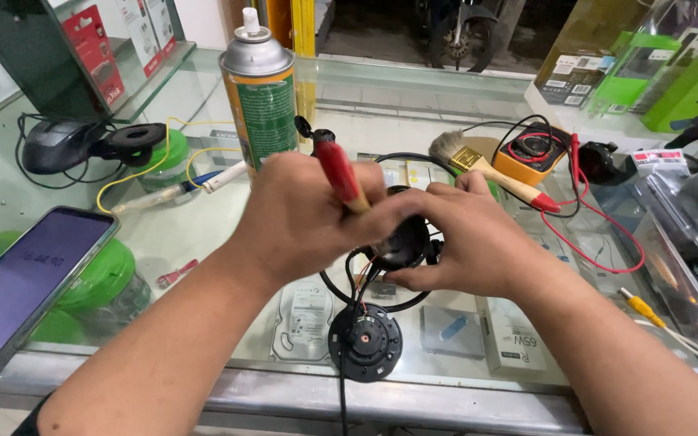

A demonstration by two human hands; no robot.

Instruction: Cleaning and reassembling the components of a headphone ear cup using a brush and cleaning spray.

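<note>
over a glass counter [203, 234], the left hand [296, 218] closes its fingers around a red-handled tool [337, 171], while the right hand [466, 238] grips a small round black device [404, 241] — held just above the glass between both hands. a black disc part [365, 341] lies below on its wire — a spray can [260, 97] stands behind, a phone [26, 282] at left.

On the glass worktop [446, 97] a spray can [261, 97] stands upright. A smartphone [26, 282] lies at the left edge, partly over a green lid [103, 278], with a computer mouse [56, 145] further back. To the right lie a paintbrush [486, 168] and an orange multimeter [533, 153] with red leads [599, 218].
</note>
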